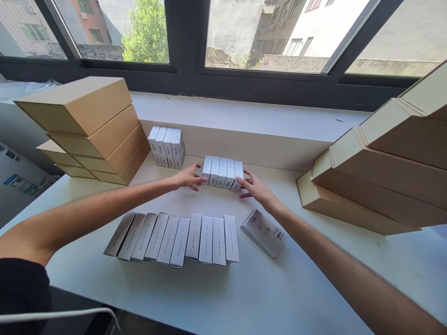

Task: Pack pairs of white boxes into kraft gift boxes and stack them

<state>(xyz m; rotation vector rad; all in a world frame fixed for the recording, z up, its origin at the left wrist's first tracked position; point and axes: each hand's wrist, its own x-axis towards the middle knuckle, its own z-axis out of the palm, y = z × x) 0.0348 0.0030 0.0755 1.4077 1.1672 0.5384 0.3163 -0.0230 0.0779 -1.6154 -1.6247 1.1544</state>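
Both hands are reaching forward over the white table (265, 298) and are pressing on a small group of white boxes (223, 172) that is standing upright near the low ledge under the window (244, 37). On one end of the group the left hand (186, 177) is touching the outer box with its fingers stretched, and on the other end the right hand (254, 187) is doing the same — so the group is being held between the two hands, squeezed from both sides, with neither hand closing around a box.

Nearer to the person, a row of grey flat boxes (174, 237) is lying side by side on the table, and one single grey box (262, 232) is lying just beside it, turned at an angle, under the right forearm. Another group of white boxes (166, 147) is standing further back on the left, close to a stack of brown cartons (91, 130). A second stack of cartons (384, 172) — paler ones — is leaning on the right side of the table.
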